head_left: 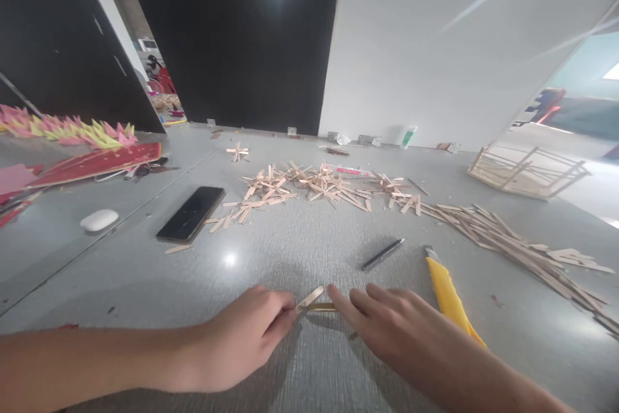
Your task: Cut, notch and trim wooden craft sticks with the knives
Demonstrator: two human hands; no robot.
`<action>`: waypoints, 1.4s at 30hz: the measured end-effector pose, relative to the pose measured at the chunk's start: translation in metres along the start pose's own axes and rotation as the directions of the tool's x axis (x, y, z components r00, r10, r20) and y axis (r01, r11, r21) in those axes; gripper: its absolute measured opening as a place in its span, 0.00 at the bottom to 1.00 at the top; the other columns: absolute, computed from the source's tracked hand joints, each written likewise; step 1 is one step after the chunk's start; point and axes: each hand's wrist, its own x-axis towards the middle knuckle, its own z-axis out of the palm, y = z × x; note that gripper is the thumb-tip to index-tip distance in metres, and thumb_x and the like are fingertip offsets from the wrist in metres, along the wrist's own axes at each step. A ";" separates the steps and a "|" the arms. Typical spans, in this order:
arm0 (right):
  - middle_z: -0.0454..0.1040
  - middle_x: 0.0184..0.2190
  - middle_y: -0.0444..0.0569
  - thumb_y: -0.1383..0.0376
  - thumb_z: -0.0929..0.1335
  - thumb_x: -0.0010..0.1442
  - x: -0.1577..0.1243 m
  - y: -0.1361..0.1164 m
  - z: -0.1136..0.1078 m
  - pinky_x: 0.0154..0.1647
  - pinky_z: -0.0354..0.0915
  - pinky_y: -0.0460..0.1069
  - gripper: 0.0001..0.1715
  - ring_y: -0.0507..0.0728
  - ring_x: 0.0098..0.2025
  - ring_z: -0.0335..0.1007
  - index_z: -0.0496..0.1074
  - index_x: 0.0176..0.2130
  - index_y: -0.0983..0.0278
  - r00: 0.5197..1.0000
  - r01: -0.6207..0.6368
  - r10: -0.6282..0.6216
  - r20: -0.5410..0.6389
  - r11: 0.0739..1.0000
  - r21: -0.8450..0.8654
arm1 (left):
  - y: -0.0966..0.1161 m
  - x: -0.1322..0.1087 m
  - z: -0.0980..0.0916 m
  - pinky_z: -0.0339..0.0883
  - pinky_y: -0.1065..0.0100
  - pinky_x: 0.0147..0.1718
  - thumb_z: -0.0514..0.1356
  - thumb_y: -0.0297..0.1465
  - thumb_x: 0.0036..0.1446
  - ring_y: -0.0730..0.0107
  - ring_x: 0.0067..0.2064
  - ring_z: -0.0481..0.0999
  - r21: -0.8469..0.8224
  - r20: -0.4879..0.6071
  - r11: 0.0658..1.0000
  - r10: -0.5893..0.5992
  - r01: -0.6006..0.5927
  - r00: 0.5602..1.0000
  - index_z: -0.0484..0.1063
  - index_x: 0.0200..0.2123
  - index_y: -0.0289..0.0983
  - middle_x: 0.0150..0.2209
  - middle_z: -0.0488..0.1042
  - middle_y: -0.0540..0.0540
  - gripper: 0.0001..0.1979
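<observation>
Near the front middle of the table, my left hand (251,336) is closed in a pinch on a short flat wooden stick (311,297) that points up and to the right. A thin golden-brown strip (322,307) runs from beside that stick to beneath my right hand (387,323). My right hand lies low and palm down over the strip's right end, index finger extended and the others bent; its thumb is hidden. Just beyond it is a dark pen (383,254). A yellow utility knife (442,284) lies right of the hand, partly behind the forearm.
Short wooden stick pieces (319,184) are scattered across the middle, with long sticks (512,245) at right. A phone (191,213) and white case (99,220) lie left. A stick frame (529,171) stands far right; a green-and-white tube (409,136) leans against the white panel (425,46).
</observation>
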 end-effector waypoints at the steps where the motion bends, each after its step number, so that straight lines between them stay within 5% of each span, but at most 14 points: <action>1: 0.72 0.29 0.44 0.78 0.65 0.51 0.000 0.005 -0.005 0.24 0.60 0.53 0.35 0.56 0.28 0.69 0.69 0.59 0.73 1.000 0.017 -0.018 0.011 1.000 0.018 | 0.001 0.000 -0.002 0.50 0.69 0.23 0.47 0.34 0.73 0.76 0.22 0.55 -0.015 0.010 1.000 -0.006 0.006 1.000 0.57 0.28 0.39 0.20 0.58 0.57 0.18; 8: 0.71 0.27 0.39 0.74 0.67 0.59 0.005 0.017 -0.029 0.22 0.55 0.53 0.34 0.54 0.22 0.66 0.63 0.64 0.74 0.990 0.128 -0.137 0.016 0.959 0.251 | 0.006 0.002 -0.010 0.46 0.69 0.22 0.48 0.27 0.71 0.77 0.19 0.55 -0.051 0.058 0.998 0.032 -0.029 0.998 0.56 0.25 0.39 0.18 0.56 0.57 0.17; 15: 0.73 0.28 0.40 0.82 0.62 0.52 0.001 0.014 -0.009 0.23 0.53 0.52 0.49 0.54 0.21 0.65 0.54 0.71 0.70 0.983 0.067 -0.125 0.131 0.922 0.381 | 0.004 -0.001 -0.013 0.46 0.68 0.22 0.49 0.27 0.70 0.76 0.20 0.56 -0.022 0.093 1.000 0.024 -0.022 0.995 0.58 0.27 0.39 0.20 0.58 0.56 0.15; 21: 0.74 0.32 0.42 0.85 0.57 0.62 0.007 0.044 0.009 0.29 0.56 0.48 0.46 0.52 0.29 0.69 0.58 0.71 0.56 0.959 -0.095 -0.134 0.248 0.675 0.731 | 0.003 -0.002 -0.013 0.47 0.68 0.22 0.48 0.29 0.71 0.76 0.20 0.54 0.018 0.080 1.000 0.022 -0.024 0.997 0.57 0.28 0.39 0.20 0.58 0.56 0.15; 24: 0.72 0.28 0.41 0.83 0.59 0.59 0.007 0.035 0.006 0.26 0.54 0.49 0.43 0.52 0.24 0.65 0.61 0.69 0.63 0.972 -0.022 -0.130 0.196 0.778 0.627 | 0.006 -0.001 -0.010 0.48 0.68 0.23 0.47 0.29 0.71 0.75 0.21 0.54 0.061 0.057 0.998 0.021 -0.025 0.998 0.57 0.28 0.39 0.21 0.57 0.56 0.15; 27: 0.73 0.28 0.45 0.78 0.61 0.60 0.002 0.006 -0.007 0.21 0.50 0.53 0.34 0.54 0.20 0.62 0.65 0.64 0.76 0.984 0.155 -0.171 0.051 0.962 0.226 | 0.007 -0.001 -0.006 0.48 0.66 0.24 0.45 0.31 0.73 0.73 0.22 0.55 0.114 0.029 0.993 0.033 -0.036 0.999 0.58 0.29 0.39 0.23 0.58 0.54 0.16; 30: 0.70 0.23 0.44 0.77 0.61 0.60 -0.001 -0.018 -0.018 0.20 0.50 0.55 0.30 0.56 0.19 0.64 0.68 0.61 0.79 0.997 0.083 -0.083 0.012 0.991 -0.106 | 0.005 0.000 -0.001 0.48 0.65 0.26 0.44 0.33 0.73 0.71 0.24 0.56 0.156 0.016 0.985 0.069 -0.071 0.997 0.58 0.30 0.40 0.24 0.57 0.54 0.16; 32: 0.70 0.23 0.44 0.78 0.61 0.59 0.001 -0.015 -0.017 0.21 0.51 0.55 0.30 0.56 0.20 0.65 0.68 0.60 0.78 0.997 0.077 -0.075 0.019 0.994 -0.080 | 0.003 0.000 0.002 0.47 0.65 0.26 0.44 0.33 0.74 0.72 0.23 0.56 0.170 0.009 0.982 0.082 -0.082 0.997 0.58 0.30 0.40 0.23 0.57 0.54 0.16; 34: 0.72 0.26 0.44 0.80 0.60 0.59 0.004 0.003 -0.007 0.22 0.52 0.54 0.32 0.56 0.22 0.65 0.67 0.61 0.75 0.988 0.148 -0.151 0.019 0.984 0.103 | 0.000 0.000 0.003 0.47 0.66 0.25 0.43 0.33 0.74 0.73 0.22 0.56 0.177 -0.006 0.981 0.086 -0.084 0.996 0.59 0.30 0.39 0.23 0.58 0.54 0.17; 38: 0.71 0.26 0.40 0.82 0.57 0.63 0.008 0.040 0.019 0.24 0.51 0.51 0.34 0.53 0.21 0.62 0.65 0.64 0.64 0.980 0.056 -0.137 0.143 0.883 0.466 | -0.006 0.000 0.006 0.48 0.66 0.25 0.43 0.32 0.74 0.72 0.22 0.55 0.199 -0.021 0.975 0.101 -0.095 0.995 0.62 0.30 0.39 0.23 0.60 0.53 0.18; 42: 0.72 0.26 0.43 0.82 0.58 0.60 0.003 0.020 0.011 0.22 0.49 0.53 0.36 0.54 0.20 0.61 0.63 0.65 0.70 0.987 0.132 -0.154 0.051 0.946 0.295 | -0.007 0.000 0.011 0.50 0.66 0.25 0.43 0.31 0.75 0.71 0.22 0.59 0.209 -0.022 0.972 0.119 -0.112 0.993 0.68 0.34 0.37 0.24 0.65 0.51 0.19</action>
